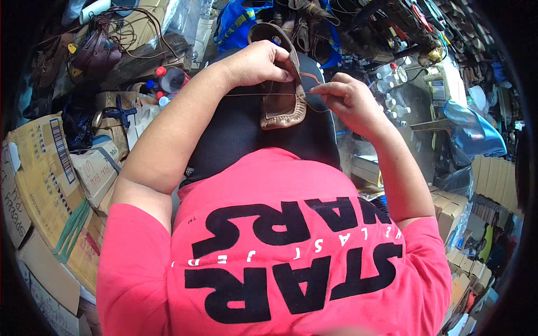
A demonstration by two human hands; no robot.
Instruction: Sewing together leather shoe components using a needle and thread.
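A brown leather shoe with a puckered, gathered toe lies over my lap, its toe end toward me. My left hand grips its upper edge, the thumb and fingers closed on the leather. To the right of the shoe, my right hand is closed in a pinch near a thin thread that runs to the shoe's side. The thread seems to be between its fingers, though a needle cannot be made out. A reddish-orange strip sticks out from the shoe toward my right fingertips.
Cardboard boxes stand at the left. Behind them are bottles with red and blue caps and a dark red leather piece with cords. Clear plastic bottles and a blue plastic bag lie at the right.
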